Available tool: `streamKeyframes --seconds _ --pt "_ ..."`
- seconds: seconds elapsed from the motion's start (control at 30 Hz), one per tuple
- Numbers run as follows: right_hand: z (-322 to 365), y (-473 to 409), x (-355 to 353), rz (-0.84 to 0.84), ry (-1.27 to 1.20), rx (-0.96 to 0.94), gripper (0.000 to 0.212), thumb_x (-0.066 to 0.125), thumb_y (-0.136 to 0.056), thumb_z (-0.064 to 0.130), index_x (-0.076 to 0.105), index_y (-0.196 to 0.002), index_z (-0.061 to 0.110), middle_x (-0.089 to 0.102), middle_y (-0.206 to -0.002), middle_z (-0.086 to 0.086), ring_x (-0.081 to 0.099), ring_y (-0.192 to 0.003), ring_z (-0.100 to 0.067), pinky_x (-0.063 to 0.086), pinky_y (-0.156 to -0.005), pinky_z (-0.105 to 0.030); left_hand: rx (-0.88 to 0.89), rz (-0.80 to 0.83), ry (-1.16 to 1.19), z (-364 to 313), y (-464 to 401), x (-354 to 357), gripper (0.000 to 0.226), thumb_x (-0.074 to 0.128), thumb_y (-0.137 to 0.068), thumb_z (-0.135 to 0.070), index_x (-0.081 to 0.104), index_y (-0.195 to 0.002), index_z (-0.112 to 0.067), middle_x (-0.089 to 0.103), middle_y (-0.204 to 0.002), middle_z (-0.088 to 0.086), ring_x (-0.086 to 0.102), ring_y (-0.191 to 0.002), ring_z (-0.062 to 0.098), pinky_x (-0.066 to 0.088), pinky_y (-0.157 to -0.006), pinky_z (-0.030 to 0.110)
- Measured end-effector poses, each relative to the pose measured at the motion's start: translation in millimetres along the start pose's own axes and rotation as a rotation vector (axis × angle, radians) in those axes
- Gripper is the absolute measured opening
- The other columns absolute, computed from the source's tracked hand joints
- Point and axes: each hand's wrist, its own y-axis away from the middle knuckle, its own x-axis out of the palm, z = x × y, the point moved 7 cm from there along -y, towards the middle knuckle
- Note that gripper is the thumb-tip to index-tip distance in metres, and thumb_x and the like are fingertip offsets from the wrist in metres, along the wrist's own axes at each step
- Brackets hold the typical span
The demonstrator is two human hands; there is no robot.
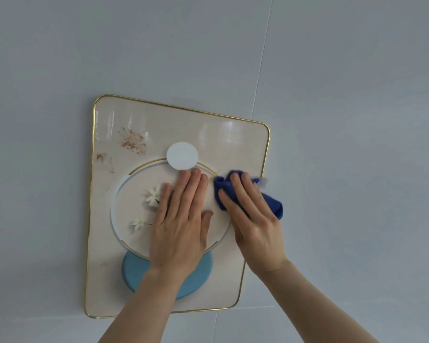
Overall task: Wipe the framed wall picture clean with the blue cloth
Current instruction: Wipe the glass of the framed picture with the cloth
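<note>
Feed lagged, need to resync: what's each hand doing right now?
Left hand: open, flat against the framed picture, holding nothing.
Right hand: closed on the blue cloth, pressing it to the picture's right side.

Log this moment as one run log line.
left hand flat on picture | right hand presses blue cloth at right edge | brown smudges upper left

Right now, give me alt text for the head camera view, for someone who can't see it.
A right hand presses a blue cloth against the right side of a gold-framed wall picture, while the left hand lies flat on its centre. Brown smudges mark the upper left of the picture.
</note>
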Motion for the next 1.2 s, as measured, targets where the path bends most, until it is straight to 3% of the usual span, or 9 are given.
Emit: streamKeyframes --seconds 0.1,0.3,0.47,0.57,0.67,0.77,0.9,1.07,1.2 --pt "4.4 32.9 -7.6 0.092 0.056 -0.035 0.050 0.027 -0.112 -0.002 0.072 -0.133 0.007 0.059 -0.152 -0.018 0.052 -0.146 -0.038 0.055 -0.111 -0.055 -0.006 0.034 0.024 -1.3 -2.0 -9.2 0.062 0.031 -0.111 -0.033 0.021 -0.167 -0.008 0.019 -0.176 0.008 0.017 -0.164 0.025 0.019 -0.132 0.050" --pt "16.2 35.6 -30.3 0.384 0.013 0.103 0.050 0.077 -0.083 -0.012 0.077 -0.123 0.017 0.070 -0.139 -0.003 0.067 -0.132 -0.025 0.065 -0.090 -0.037 -0.040 0.151 0.075 -4.5 -6.0 -28.1 0.065 0.039 -0.108 -0.033 0.024 -0.166 -0.006 0.022 -0.175 0.010 0.018 -0.163 0.026 0.028 -0.130 0.053" --pt "11.3 59.6 -37.0 0.737 -0.352 0.738 0.030 0.064 -0.101 0.014 0.081 -0.109 0.037 0.079 -0.087 0.013 0.071 -0.078 -0.018 0.053 -0.066 -0.018 -0.035 0.313 0.235 -1.9 -9.1 -39.8 0.069 0.025 -0.108 -0.042 0.008 -0.169 -0.015 0.002 -0.179 0.001 -0.006 -0.165 0.016 0.007 -0.135 0.045" --pt "20.3 55.3 -46.3 0.639 -0.672 1.055 0.036 0.064 -0.101 0.012 0.085 -0.102 0.041 0.083 -0.082 0.014 0.075 -0.073 -0.001 0.051 -0.061 -0.005 -0.006 0.288 0.325 13.3 -10.0 -59.9 0.064 0.032 -0.109 -0.041 0.016 -0.168 -0.022 0.010 -0.178 -0.003 0.003 -0.165 0.013 0.006 -0.135 0.041" --pt "36.7 37.9 -47.4 0.473 -0.854 1.160 0.036 0.063 -0.102 0.014 0.084 -0.100 0.043 0.078 -0.071 0.011 0.072 -0.068 -0.008 0.055 -0.062 -0.019 -0.078 0.130 0.395 51.9 -0.8 -87.8 0.057 0.043 -0.108 -0.034 0.037 -0.162 -0.017 0.034 -0.171 0.001 0.026 -0.161 0.019 0.017 -0.133 0.044" --pt "52.0 18.2 -40.0 0.246 -0.808 1.113 0.036 0.065 -0.101 0.012 0.083 -0.106 0.043 0.078 -0.071 0.015 0.071 -0.069 -0.009 0.055 -0.061 -0.025 -0.301 0.055 0.406 110.4 23.3 -100.7 0.056 0.044 -0.106 -0.034 0.042 -0.159 -0.016 0.040 -0.168 0.002 0.030 -0.159 0.018 0.019 -0.132 0.042" --pt "89.2 -10.0 -30.0 0.012 -0.734 0.891 0.043 0.068 -0.098 0.003 0.078 -0.117 0.041 0.082 -0.118 0.015 0.073 -0.107 0.006 0.052 -0.085 -0.003 -0.438 0.076 0.414 169.8 59.7 -98.4 0.062 0.041 -0.103 -0.037 0.037 -0.161 -0.016 0.034 -0.171 0.001 0.024 -0.160 0.014 0.013 -0.133 0.040" --pt "133.0 -43.9 -7.4 -0.081 -0.427 0.389 0.035 0.073 -0.095 -0.004 0.076 -0.127 0.009 0.065 -0.146 -0.010 0.063 -0.138 -0.028 0.052 -0.116 -0.039 -0.306 0.197 0.363 177.2 89.2 -72.9 0.101 0.053 -0.090 -0.069 0.013 -0.169 -0.021 0.013 -0.177 -0.003 0.008 -0.165 0.015 0.000 -0.134 0.041" --pt "159.5 -59.2 22.1 0.014 -0.282 0.033 0.028 0.070 -0.100 0.003 0.076 -0.128 0.008 0.064 -0.148 -0.012 0.058 -0.143 -0.030 0.054 -0.114 -0.038 -0.191 0.281 0.287 166.6 111.8 -44.6 0.132 0.071 -0.071 -0.077 0.003 -0.169 -0.019 0.003 -0.179 0.000 0.004 -0.166 0.024 -0.003 -0.134 0.046"
